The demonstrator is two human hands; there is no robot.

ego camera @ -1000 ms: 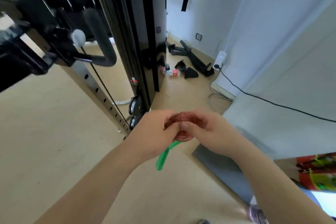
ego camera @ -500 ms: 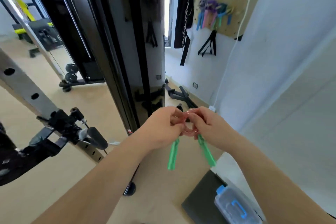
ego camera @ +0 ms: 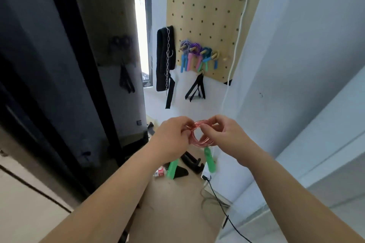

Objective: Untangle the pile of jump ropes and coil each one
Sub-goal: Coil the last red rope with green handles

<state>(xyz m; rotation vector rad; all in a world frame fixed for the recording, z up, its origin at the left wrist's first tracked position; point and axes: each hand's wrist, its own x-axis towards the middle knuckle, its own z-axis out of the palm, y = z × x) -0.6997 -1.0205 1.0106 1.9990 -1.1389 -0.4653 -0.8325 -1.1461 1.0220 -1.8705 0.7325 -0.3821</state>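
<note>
Here both hands [ego camera: 173, 138] [ego camera: 227, 138] pinch a glossy pink rope coil [ego camera: 199, 134].

- We see a pale beige, smooth floor [ego camera: 177, 213] beneath us.
- A small red-and-white cylinder [ego camera: 160, 172] lies on its side on it, just beside a black wedge-shaped piece [ego camera: 181, 171].
- A thin black cable [ego camera: 219, 202] trails across it near the wall.

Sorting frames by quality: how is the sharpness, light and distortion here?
Head view: wide-angle lens bows the wall edges; window strip is blown out; dark frame loses detail; pink rope coil in the left hand and right hand looks slightly soft.
</note>
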